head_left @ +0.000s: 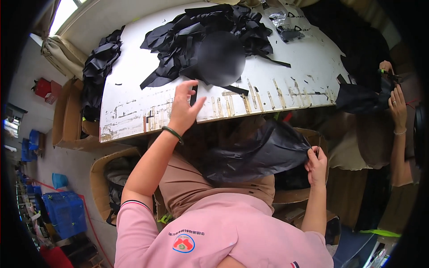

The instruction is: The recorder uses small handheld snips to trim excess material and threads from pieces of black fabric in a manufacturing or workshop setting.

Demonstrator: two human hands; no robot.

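The left hand (184, 107) reaches open-fingered over the worn white table (134, 111) — the right hand (316, 165) pinches black fabric (259, 152).

A white, scuffed worktop (134, 111) spans the far side. A second dark fabric heap (100, 62) hangs over its far left edge. Clear plastic bags (283, 22) lie at its far right. Open cardboard boxes (67, 116) stand left of it, and blue crates (67, 212) sit on the floor near left. A red box (43, 87) sits far left.
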